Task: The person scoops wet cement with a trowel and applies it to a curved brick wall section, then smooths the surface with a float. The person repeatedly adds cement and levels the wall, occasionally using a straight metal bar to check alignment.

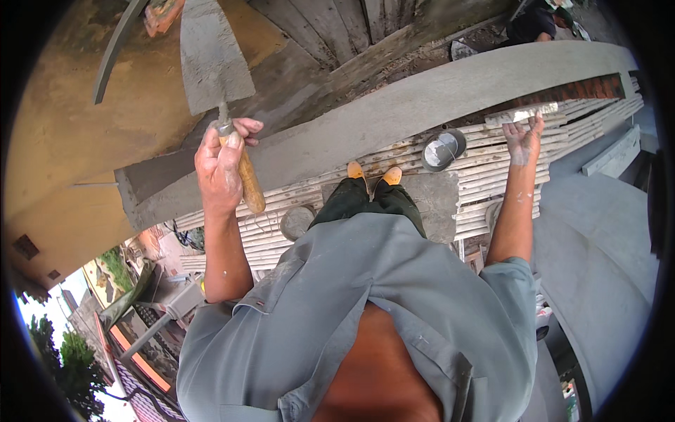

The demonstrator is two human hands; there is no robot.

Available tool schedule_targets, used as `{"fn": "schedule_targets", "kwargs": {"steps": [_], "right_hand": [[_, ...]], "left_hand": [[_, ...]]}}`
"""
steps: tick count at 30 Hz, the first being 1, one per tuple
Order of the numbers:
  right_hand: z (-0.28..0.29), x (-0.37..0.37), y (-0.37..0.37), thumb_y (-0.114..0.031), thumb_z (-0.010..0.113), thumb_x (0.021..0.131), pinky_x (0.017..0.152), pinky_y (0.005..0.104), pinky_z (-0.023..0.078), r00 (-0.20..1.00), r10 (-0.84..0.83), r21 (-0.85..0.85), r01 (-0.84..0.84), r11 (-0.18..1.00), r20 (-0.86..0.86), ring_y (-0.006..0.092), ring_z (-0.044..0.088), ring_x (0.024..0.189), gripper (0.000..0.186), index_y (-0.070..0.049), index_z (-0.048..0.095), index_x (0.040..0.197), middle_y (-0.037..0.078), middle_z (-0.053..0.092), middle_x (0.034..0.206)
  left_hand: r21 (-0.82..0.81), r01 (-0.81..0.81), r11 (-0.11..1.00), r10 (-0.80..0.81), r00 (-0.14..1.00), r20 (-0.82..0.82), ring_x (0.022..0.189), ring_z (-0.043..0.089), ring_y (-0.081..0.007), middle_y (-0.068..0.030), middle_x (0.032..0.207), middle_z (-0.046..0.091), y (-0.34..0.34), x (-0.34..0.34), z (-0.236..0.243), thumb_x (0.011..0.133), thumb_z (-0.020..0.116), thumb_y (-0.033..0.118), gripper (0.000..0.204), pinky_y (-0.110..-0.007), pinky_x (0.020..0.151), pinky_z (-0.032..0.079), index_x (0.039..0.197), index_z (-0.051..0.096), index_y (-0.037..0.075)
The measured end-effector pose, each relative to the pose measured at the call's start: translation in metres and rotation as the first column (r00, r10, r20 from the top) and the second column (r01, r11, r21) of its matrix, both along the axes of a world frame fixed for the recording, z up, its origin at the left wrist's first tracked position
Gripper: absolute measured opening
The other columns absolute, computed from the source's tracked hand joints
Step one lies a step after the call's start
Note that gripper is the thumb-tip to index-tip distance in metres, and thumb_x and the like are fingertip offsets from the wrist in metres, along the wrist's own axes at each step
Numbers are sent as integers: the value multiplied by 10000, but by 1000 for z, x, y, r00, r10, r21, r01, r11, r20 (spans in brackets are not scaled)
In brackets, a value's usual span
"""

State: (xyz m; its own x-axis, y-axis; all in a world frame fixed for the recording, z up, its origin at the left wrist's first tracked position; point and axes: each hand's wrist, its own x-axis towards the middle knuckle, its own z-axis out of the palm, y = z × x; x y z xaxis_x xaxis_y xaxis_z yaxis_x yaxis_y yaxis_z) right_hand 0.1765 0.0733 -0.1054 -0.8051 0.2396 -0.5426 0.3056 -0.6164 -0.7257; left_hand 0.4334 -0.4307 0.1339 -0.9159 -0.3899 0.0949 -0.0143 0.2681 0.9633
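Note:
My left hand (pixel 220 169) is closed around the wooden handle (pixel 248 176) of a pointing trowel. Its broad grey blade (pixel 213 60) points up and away from me, crusted with mortar, in front of a brownish wall. Farther right, my right hand (pixel 522 141) is raised with its fingers bent against a narrow, pale flat tool (pixel 527 113). That tool shows almost edge-on, so its exact kind is unclear. White smears mark the right palm and forearm. Between the hands runs a long ledge (pixel 394 112) faced with smooth grey render.
I stand in orange shoes (pixel 373 171) on a scaffold of lashed poles (pixel 485 151) and a board (pixel 425 200). A bucket (pixel 444 150) with pale residue stands right of my feet, a round grey container (pixel 297 222) left. Another person (pixel 536 25) is below, beyond the ledge.

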Motion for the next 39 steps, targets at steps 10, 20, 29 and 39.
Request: {"fn": "schedule_targets", "kwargs": {"steps": [10,20,29,39], "right_hand": [[-21,124,-142,-577,753,873,1226,627,255,973,211,-192,-191,963,92,458,239,1506,1069,-100,158,1621,271,140,1646],[90,154,-119,-393,626,981,1023,471,490,955,296,655,-235,718,18,338,577,1236,669,-78,389,1521,249,527,1376],[180,125,-248,-155,761,791,1144,485,390,364,927,970,-241,2,88,354,468,1392,866,-32,390,1565,203,466,1504],[188,180,-376,-169,883,616,1081,523,373,-145,903,907,193,-374,404,409,485,1267,1010,-132,453,1530,194,512,1332]], "left_hand": [[-159,-425,891,405,903,-140,1024,651,-254,-216,1120,701,-120,133,39,1027,512,168,228,-390,888,535,1046,624,-29],[-119,-809,575,791,587,-173,886,630,-159,-122,1042,733,-211,293,36,1039,558,229,280,-317,844,518,1046,671,-27],[-38,-971,237,967,239,-90,862,650,-146,-109,1010,737,-226,409,-21,1044,550,273,309,-313,793,548,1042,661,-15],[-138,-990,-18,987,-40,157,807,642,-153,-90,945,714,-123,532,-117,1033,556,298,305,-312,721,541,1009,626,2]]}}
